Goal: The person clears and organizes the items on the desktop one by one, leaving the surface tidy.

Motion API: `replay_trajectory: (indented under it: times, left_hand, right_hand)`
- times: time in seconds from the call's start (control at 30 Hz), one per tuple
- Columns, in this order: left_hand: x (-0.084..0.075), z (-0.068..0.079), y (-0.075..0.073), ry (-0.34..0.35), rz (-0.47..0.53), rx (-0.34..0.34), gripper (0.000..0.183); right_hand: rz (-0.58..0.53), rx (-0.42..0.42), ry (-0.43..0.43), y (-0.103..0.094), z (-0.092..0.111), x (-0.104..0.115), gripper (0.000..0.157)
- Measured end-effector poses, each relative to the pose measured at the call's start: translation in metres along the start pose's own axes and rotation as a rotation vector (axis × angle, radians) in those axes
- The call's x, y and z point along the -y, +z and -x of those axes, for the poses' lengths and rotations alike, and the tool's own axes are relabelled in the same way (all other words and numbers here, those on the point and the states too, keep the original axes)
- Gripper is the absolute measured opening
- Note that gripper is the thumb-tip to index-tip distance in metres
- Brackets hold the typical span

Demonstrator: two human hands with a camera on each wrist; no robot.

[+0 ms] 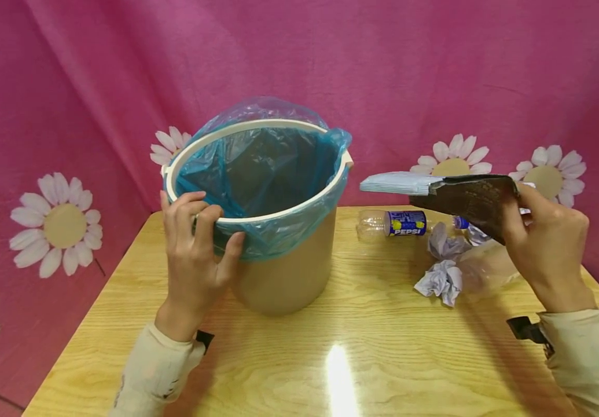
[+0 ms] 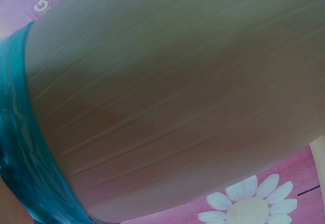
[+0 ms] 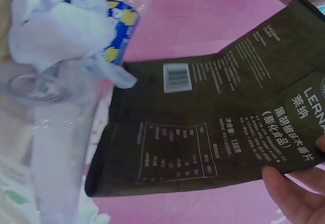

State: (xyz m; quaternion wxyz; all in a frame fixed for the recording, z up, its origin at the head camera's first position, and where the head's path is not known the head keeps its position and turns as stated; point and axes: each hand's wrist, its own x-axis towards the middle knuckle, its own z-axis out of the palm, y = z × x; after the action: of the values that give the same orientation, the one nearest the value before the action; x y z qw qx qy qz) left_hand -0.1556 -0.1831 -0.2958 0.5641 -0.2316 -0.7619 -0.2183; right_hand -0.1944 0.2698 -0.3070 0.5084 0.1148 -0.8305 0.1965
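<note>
Glossy wood-grain desk (image 1: 372, 347), pink daisy cloth (image 1: 434, 69) behind. Left hand (image 1: 195, 255) fingers curl over round bin (image 1: 289, 272) rim; right hand (image 1: 549, 243) pinches flat dark box (image 1: 471, 200).

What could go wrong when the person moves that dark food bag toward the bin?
1. The right hand pinches the dark food bag only at one end, so it might slip and land on the table short of the bin.
2. The blue liner looks loosely draped over the rim; the left hand grips just one side, so the liner could sag inward.
</note>
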Motion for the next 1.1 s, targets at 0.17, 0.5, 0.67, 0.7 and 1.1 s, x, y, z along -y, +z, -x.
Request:
replay_trajectory:
  times: [0.17, 0.5, 0.67, 0.7, 1.1]
  left_hand:
    - [-0.002, -0.001, 0.003, 0.010, 0.000, -0.007, 0.046]
    - [-0.002, -0.002, 0.004, 0.011, -0.011, -0.012, 0.047]
    - [-0.002, -0.002, 0.003, 0.007, -0.022, -0.010, 0.047]
    - [-0.002, -0.002, 0.003, 0.006, -0.024, -0.009, 0.048]
    - [-0.001, 0.001, 0.002, -0.007, -0.032, -0.007, 0.048]
  right_hand:
    - [-0.026, -0.037, 0.019, -0.004, -0.008, 0.006, 0.026]
    - [-0.092, -0.063, 0.049, -0.010, -0.020, 0.018, 0.028]
    - [-0.090, -0.095, 0.065, -0.016, -0.023, 0.023, 0.029]
    - [-0.094, -0.107, 0.074, -0.018, -0.023, 0.023, 0.029]
    - [-0.128, -0.164, 0.117, -0.022, -0.033, 0.031, 0.036]
